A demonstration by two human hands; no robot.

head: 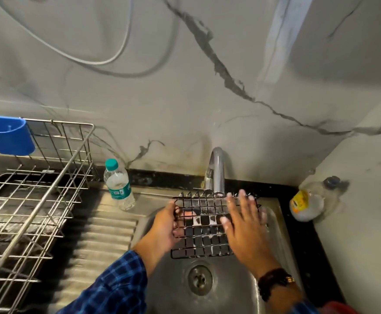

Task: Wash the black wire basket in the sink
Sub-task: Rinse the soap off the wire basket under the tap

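Black wire basket [204, 227]: head view. Located inside the sink [237, 288], directly under the spout of the tap [216, 171], held above the bowl floor just behind the drain [200, 279]. Carries white suds across several mesh cells. Cannot tell whether water runs from the spout; too blurred there.

Left hand [165, 225]: grasps the left rim, fingers curled through and round the outer wires. Right hand [245, 225]: flat and released, fingers spread, laid on the right half of the mesh; grasps nothing.

Handling, as a judgement: probably light and stiff, a welded grid that holds shape under palm pressure. Likely slippery while soapy, since coated wire offers little friction. Not fragile, though thin wires may bend if levered. Take hold at a rim wire, hooking fingers through the cells rather than pinching a flat face. Anchor one hand there and scrub with the other. Mind the short prongs along the far edge.

Surroundings: water bottle [119, 185] standing on the drainboard [101, 241] left of the bowl. Steel dish rack [33, 200] further left, with a blue holder [6, 135] hung on it. Second bottle [309, 201] lying on the dark counter [298, 234] at right.
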